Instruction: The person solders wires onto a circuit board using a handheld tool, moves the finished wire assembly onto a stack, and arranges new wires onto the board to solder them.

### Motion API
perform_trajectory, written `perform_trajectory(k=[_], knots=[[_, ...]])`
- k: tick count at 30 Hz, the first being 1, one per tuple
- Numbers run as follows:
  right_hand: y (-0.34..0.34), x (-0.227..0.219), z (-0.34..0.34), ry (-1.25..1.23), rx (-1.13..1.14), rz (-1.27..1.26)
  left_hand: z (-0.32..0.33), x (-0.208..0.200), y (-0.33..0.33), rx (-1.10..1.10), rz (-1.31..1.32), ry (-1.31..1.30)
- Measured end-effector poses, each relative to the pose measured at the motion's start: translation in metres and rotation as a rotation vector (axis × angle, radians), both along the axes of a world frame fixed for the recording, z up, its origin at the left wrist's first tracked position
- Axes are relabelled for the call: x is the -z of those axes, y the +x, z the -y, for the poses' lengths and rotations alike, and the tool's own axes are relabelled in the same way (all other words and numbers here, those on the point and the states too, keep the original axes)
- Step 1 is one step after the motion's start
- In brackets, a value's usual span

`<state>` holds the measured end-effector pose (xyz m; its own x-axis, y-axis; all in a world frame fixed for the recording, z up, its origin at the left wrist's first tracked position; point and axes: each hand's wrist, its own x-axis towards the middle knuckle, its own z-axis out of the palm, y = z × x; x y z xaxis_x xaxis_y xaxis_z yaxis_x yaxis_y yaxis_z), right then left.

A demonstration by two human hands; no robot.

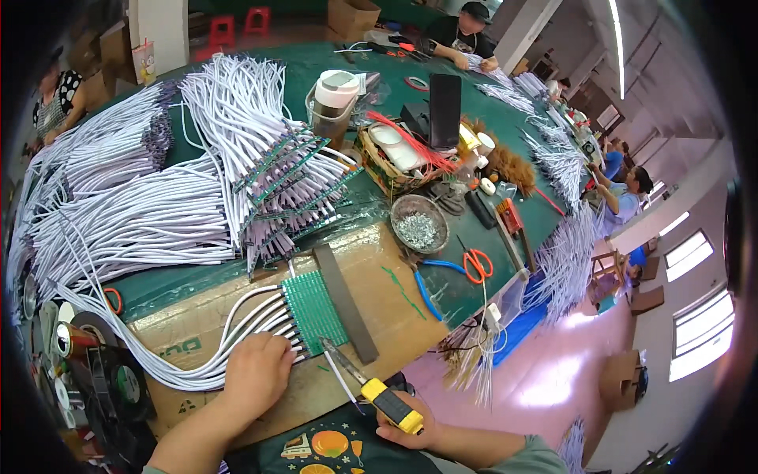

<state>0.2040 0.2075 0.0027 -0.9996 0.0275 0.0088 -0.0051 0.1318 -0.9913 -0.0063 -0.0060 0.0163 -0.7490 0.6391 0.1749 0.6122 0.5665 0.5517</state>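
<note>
So the right hand (407, 419) has its fingers wrapped around the handle of a yellow-and-black hand tool (391, 405), whose slim metal nose points at the near edge of the green circuit board panel (309, 304). Can't tell if the tip actually touches it, tbh. A loose white wire (341, 378) runs down right beside the nose. The left hand (259, 370) is bent over the white cables (201, 367) just left of the panel, fingers close together, but the fingertips are too hidden to tell if they're pinching one.

The panel lies flat on a cardboard sheet (395, 272), with cables coming off its left edge and a dark grey strip (347, 304) along its right. Some thin green slivers (403, 292) sit on the cardboard further right.

Past that there's a pair of blue-handled pliers (427, 295), orange-handled scissors (477, 267) and a round bowl (401, 241) full of small silvery bits. Big bundles of white cable (134, 205) are heaped on the left of the green table (466, 233). Farther back are a basket (371, 163), a lidded tumbler (332, 99) and a dark phone-like slab (444, 110) standing upright, with a co-worker in a black cap (466, 39) at the far end
</note>
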Motion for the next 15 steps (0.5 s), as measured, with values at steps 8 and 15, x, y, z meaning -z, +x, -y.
perform_trajectory(k=[8,15], knots=[[0.009,0.015,0.004,-0.067,0.068,0.034,0.001,-0.001,0.0,0.014,-0.01,0.006],[0.007,0.013,0.006,-0.041,0.075,0.049,0.001,0.001,-0.002,0.025,-0.032,-0.019]])
